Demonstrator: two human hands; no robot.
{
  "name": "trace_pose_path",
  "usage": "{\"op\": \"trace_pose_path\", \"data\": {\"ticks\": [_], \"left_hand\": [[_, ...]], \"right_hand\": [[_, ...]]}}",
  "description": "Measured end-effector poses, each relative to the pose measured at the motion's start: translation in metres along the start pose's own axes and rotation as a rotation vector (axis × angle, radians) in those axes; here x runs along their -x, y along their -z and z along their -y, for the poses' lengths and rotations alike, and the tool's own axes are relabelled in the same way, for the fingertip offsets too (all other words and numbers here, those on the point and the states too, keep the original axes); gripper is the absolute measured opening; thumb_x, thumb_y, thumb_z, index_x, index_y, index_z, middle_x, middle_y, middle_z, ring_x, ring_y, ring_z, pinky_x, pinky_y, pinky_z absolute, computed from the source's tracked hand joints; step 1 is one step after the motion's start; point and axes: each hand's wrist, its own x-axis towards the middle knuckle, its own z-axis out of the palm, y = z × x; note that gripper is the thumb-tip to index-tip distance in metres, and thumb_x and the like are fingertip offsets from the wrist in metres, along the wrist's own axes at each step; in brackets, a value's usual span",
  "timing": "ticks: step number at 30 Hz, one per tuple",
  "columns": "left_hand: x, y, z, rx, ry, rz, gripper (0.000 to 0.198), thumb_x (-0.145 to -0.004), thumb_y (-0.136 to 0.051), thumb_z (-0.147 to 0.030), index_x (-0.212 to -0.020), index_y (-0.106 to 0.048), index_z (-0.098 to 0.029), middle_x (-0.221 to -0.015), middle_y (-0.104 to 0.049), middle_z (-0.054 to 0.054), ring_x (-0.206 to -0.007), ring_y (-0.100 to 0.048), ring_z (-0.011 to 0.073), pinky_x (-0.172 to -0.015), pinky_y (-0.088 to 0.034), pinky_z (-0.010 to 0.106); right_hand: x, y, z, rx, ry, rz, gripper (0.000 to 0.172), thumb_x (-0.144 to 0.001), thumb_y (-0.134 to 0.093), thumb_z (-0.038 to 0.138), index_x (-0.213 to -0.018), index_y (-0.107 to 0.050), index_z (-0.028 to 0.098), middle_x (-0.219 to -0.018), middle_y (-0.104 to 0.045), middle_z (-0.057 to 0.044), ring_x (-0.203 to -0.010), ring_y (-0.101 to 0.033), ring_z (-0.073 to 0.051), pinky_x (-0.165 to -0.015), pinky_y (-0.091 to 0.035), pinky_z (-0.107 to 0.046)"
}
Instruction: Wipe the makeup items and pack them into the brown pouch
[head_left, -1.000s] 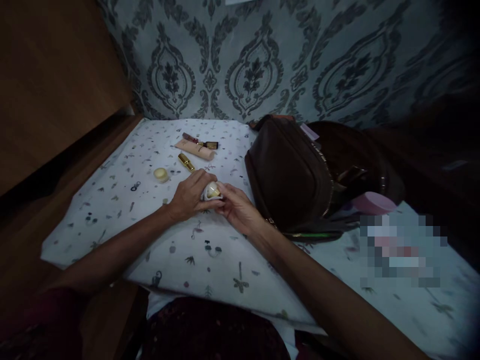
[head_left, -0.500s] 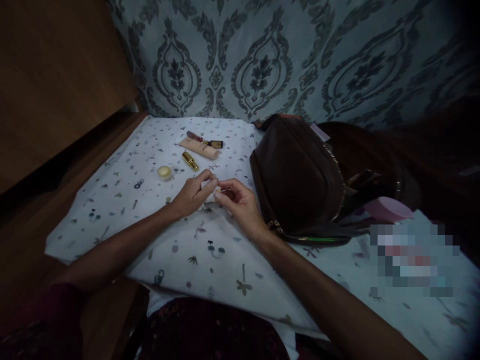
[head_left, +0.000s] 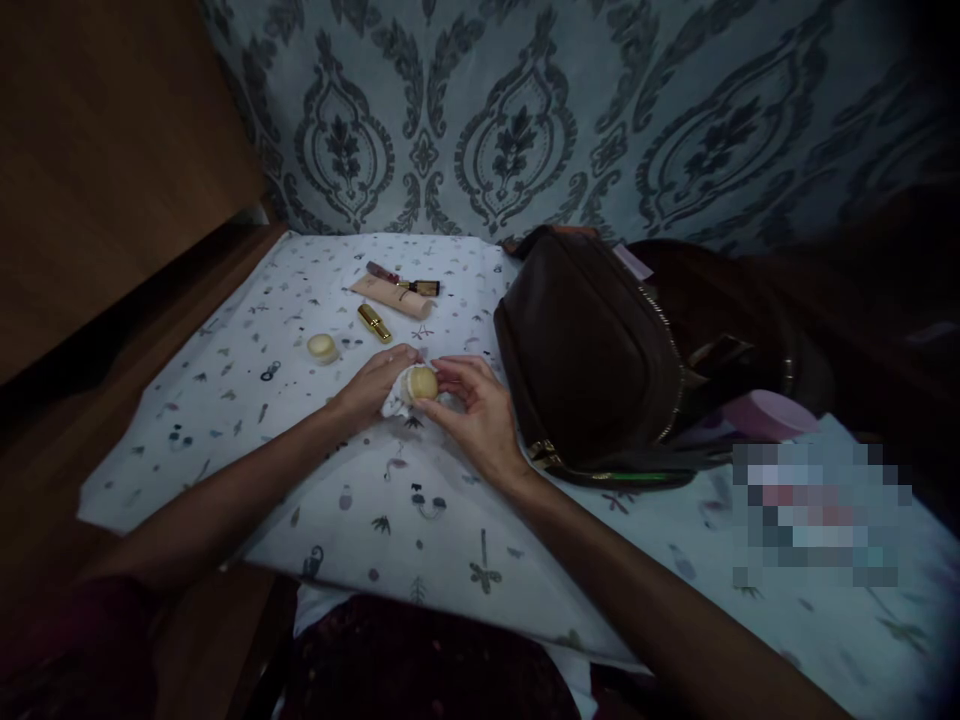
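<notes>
In the middle of the head view, a small round jar [head_left: 423, 385] with a gold-yellow lid sits between my two hands, its lid facing me. My right hand [head_left: 480, 400] grips its rim with thumb and fingertips. A crumpled white tissue [head_left: 395, 400] is wrapped by my left hand [head_left: 375, 385] against the jar's far-left side; the left fingers are partly hidden behind it. Just left of the hands, a second gold-lidded jar [head_left: 322, 348] rests on the patterned white cloth [head_left: 345, 570]. A gold lipstick tube [head_left: 374, 323] lies close to it.
Behind the lipstick are a peach squeeze tube [head_left: 390, 297] and a slim lip-gloss tube [head_left: 424, 288] with a dark cap. A brown leather bag [head_left: 585, 350] stands open on the right, with a pink item [head_left: 772, 415] by it. A wooden cabinet [head_left: 112, 150] borders the left.
The jar has turned so its gold lid now shows between my hands; before, my fingers and the tissue mostly hid it. My right fingers have spread around its rim. The view has shifted slightly.
</notes>
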Motion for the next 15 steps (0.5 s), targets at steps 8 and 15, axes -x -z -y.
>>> {"op": "trace_pose_path", "data": {"ticks": [8,15], "left_hand": [[0.0,-0.003,0.007,-0.006,-0.059,-0.017,0.038,-0.072,-0.073,-0.047,-0.072,-0.049,-0.018,-0.062,-0.046,-0.005,-0.054,-0.042,0.0089,-0.049,-0.035,0.019],[0.01,-0.002,0.004,-0.443,-0.348,-0.073,0.034,-0.092,-0.049,-0.052,-0.09,-0.056,-0.02,-0.078,-0.054,-0.002,-0.073,-0.05,0.0149,-0.066,-0.04,0.024]], "right_hand": [[-0.001,0.0,0.012,0.045,-0.009,0.029,0.03,-0.071,-0.076,0.033,-0.095,-0.063,0.021,-0.103,-0.07,-0.004,-0.096,-0.065,-0.021,-0.089,-0.052,-0.037],[0.001,0.0,0.013,0.311,-0.072,-0.075,0.021,-0.069,-0.067,0.025,-0.082,-0.051,0.022,-0.077,-0.056,0.002,-0.069,-0.053,-0.015,-0.062,-0.042,-0.028]]}}
